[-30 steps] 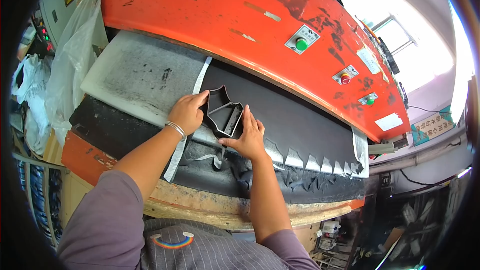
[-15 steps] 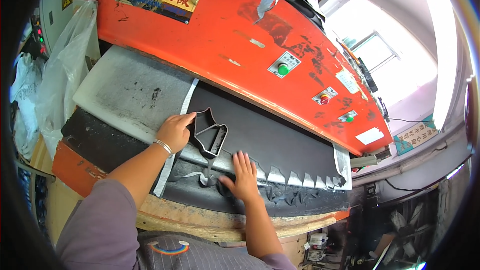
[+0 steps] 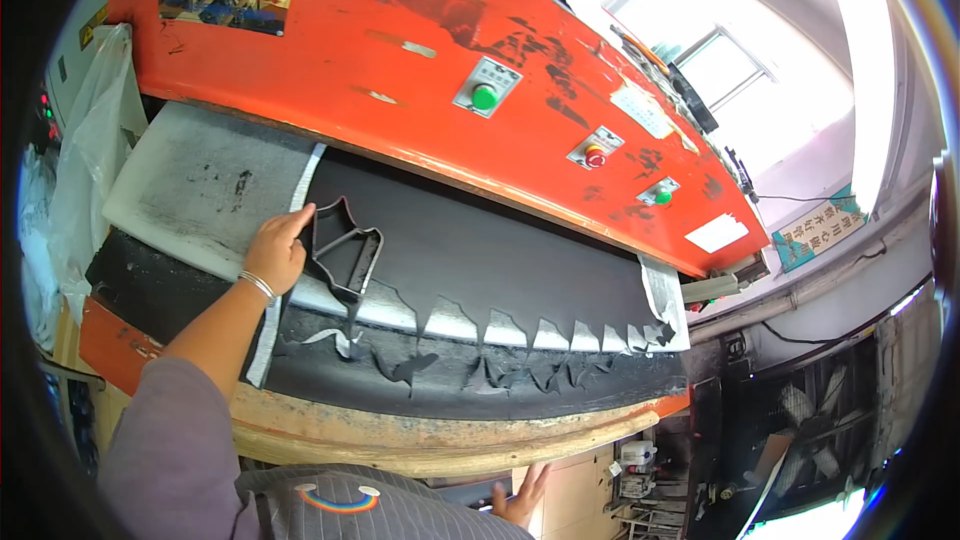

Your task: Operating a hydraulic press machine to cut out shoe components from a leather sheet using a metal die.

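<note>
One hand alone steadies the die: the left hand [image 3: 275, 252] has its fingertips against the left wall of the die [image 3: 338, 243], though whether it pinches the rim or merely rests there I cannot tell. The right hand [image 3: 520, 502] is low at the picture's bottom, off the sheet, partly hidden, its thumb and fingers spread with nothing visible between them. The die lies at the left end of the black sheet [image 3: 490, 240], just beside the white strip [image 3: 307, 185], its near end close to the notched front edge. With contact on one side only, the die could pivot or slide if that hand pushes unevenly, since nothing steadies its right wall. Its near end might also overlap the notched edge, where a small shift toward the person would leave part of the outline off the sheet. Loose scraps [image 3: 405, 368] hang near that edge; one dragged under the die could tilt it, and a snagged notch could crease the sheet. The gravest risk comes from the red beam [image 3: 400, 100] above: were it to swing over and come down with the left fingers there, they could be crushed.
</note>
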Demonstrator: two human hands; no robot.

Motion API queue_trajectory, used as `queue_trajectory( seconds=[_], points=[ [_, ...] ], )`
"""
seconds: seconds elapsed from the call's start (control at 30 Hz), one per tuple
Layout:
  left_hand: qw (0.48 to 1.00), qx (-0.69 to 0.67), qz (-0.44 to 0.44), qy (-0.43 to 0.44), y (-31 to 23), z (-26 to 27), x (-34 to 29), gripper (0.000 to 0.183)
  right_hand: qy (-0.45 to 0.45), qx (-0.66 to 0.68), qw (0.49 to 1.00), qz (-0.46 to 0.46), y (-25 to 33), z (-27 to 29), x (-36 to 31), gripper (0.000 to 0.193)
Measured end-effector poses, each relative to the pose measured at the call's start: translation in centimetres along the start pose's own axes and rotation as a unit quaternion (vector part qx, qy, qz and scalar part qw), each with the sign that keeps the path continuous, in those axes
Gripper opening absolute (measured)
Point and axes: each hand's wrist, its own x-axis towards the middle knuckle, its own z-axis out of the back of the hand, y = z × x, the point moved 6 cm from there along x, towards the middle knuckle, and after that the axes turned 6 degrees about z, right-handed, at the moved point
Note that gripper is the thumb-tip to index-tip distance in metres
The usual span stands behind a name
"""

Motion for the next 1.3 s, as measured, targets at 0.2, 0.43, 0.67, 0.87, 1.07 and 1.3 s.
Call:
queue_trajectory(
  seconds=[0.2,0.43,0.67,0.87,1.07,1.3],
  points=[
    [1.0,0.008,0.017,0.017,-1.0,-0.9,0.2,0.066,0.243,-0.08,0.962,-0.097,-0.6,-4.6,4.9,0.059],
    [0.997,0.066,0.041,0.015,-1.3,-0.2,-0.6,0.067,0.666,0.221,0.685,-0.195,0.6,-1.7,7.0,0.077],
    [0.995,0.072,0.057,0.025,-2.6,-1.0,-0.4,0.07,0.412,0.379,0.819,0.128,5.0,-0.3,20.5,0.068],
    [0.989,0.092,0.092,0.072,-2.6,-1.3,-0.9,0.067,0.268,0.252,0.863,0.347,19.9,-11.5,26.0,0.104],
    [0.986,0.117,0.087,0.077,-3.6,-2.8,-0.8,0.063,0.278,0.064,0.893,0.347,21.7,-15.9,24.8,0.114],
    [0.988,0.112,0.076,0.079,-3.1,0.2,-3.4,0.064,0.188,0.069,0.911,0.36,24.0,-14.6,22.0,0.097]
  ],
)
